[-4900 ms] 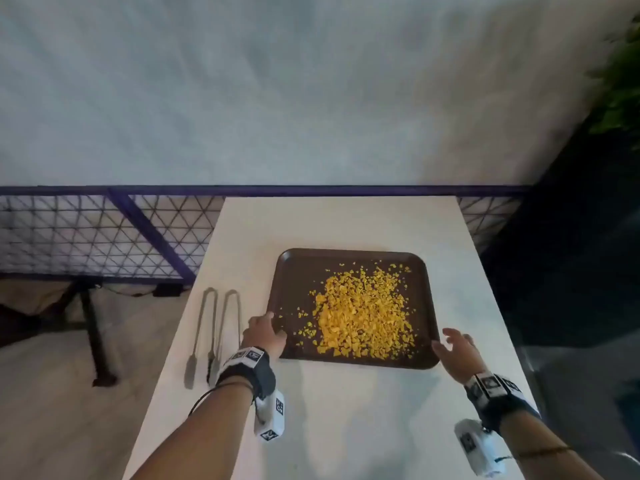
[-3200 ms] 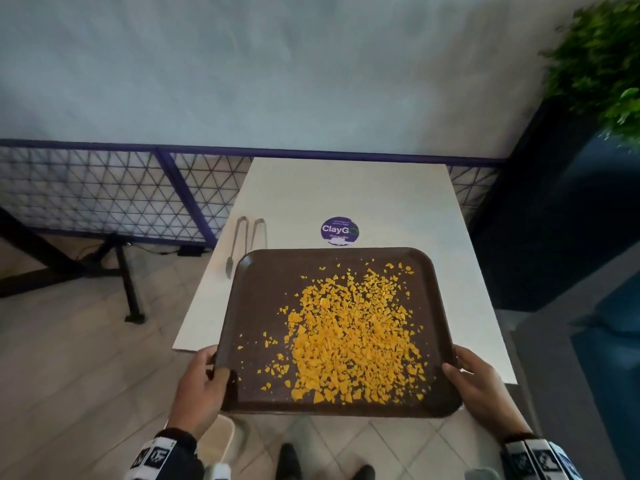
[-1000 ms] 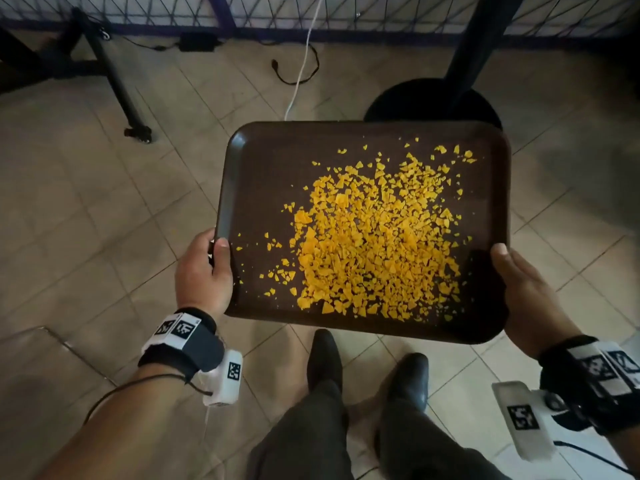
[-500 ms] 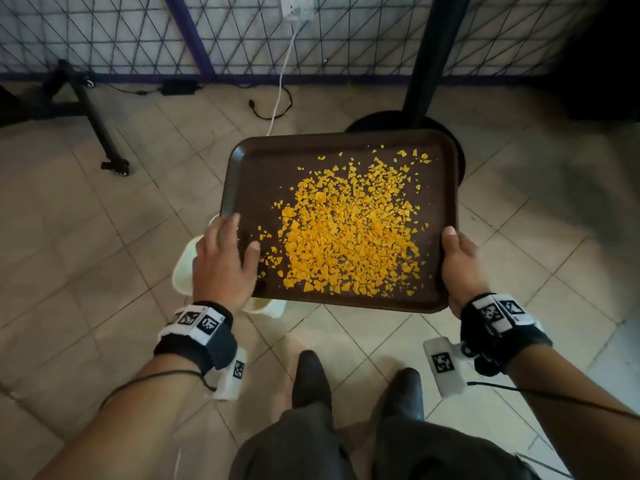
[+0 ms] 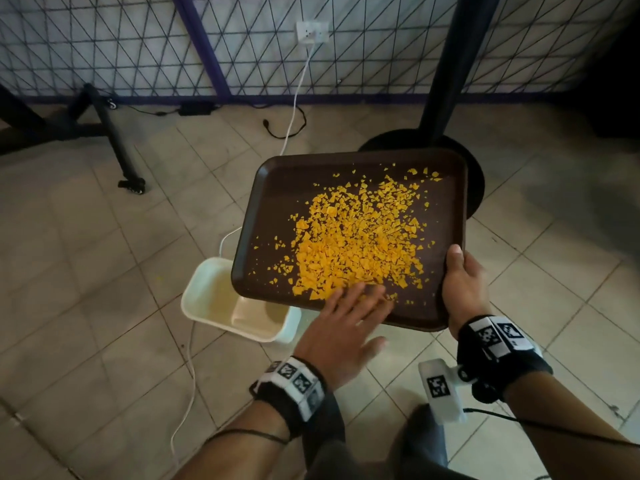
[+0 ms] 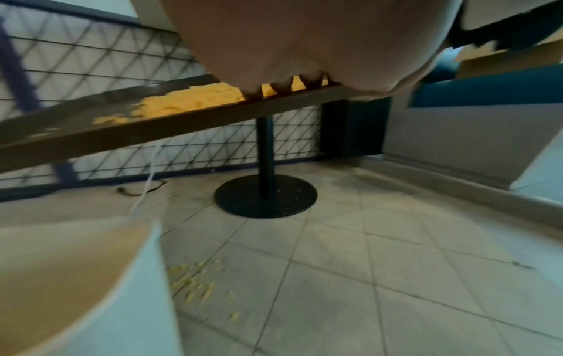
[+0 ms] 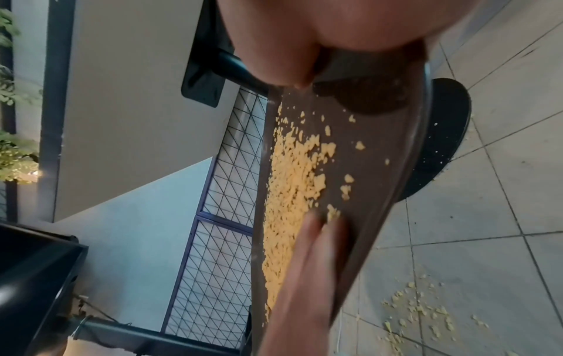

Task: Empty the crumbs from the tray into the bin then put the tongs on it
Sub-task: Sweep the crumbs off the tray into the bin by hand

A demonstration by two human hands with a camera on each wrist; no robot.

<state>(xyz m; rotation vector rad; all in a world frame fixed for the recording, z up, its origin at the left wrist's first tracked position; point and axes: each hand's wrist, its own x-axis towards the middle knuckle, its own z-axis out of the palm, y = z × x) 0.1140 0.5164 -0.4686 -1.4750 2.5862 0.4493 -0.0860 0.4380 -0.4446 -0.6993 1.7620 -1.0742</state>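
Observation:
A dark brown tray [image 5: 277, 188] covered with yellow crumbs [image 5: 353, 237] hangs over the floor, its left corner above a cream bin [image 5: 221, 299]. My right hand [image 5: 460, 285] grips the tray's right edge, thumb on top. My left hand [image 5: 346, 320] lies flat with straight fingers on the tray's near part, fingertips at the crumb pile. In the right wrist view those fingers [image 7: 317, 236] rest on the tray [image 7: 381, 156] among the crumbs [image 7: 292, 183]. The left wrist view shows the tray [image 6: 152, 130] tilted down to the left over the bin [image 6: 76, 277]. The tongs are out of view.
A black table post with a round base [image 5: 446, 84] stands behind the tray. A wire mesh fence [image 5: 138, 46], a socket with a white cable [image 5: 301, 64] and a black stand leg [image 5: 114, 140] lie beyond. Some crumbs [image 6: 195, 284] lie on the tiled floor beside the bin.
My left hand has let go of the tray's left edge and now lies flat on the tray at the crumbs. The tray has shifted right, held by the right hand alone.

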